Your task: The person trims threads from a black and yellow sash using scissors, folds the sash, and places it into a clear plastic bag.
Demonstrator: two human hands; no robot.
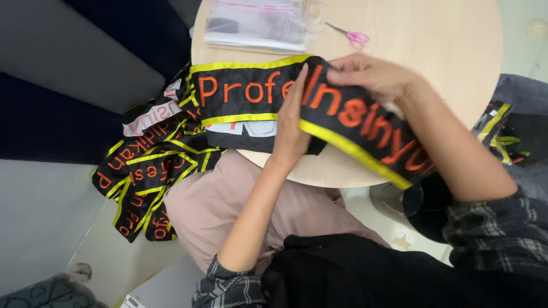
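While the person sits at the round wooden table [434,51], both hands are busy with a black sash [342,114], edged in yellow and stitched with orange letters, which lies across the table's near edge and trails off to the right over the person's forearm. The left hand [291,122] lies flat and open on the cloth, fingers together and pointing away, pressing along the line where one length crosses over another. The right hand [374,74] is curled over the far edge of the upper length, its fingertips closed on the cloth, close to the left hand but not touching it. To my eye this is a fold being set, and it would go best with the flat hand kept firm on the crease, the yellow borders laid parallel and the slack drawn out evenly before anything is let go. A heap of similar sashes [148,171] hangs off the table's left side towards the lap. Farther back lie clear plastic bags [257,25] and pink-handled scissors [355,37], well apart from the hands.
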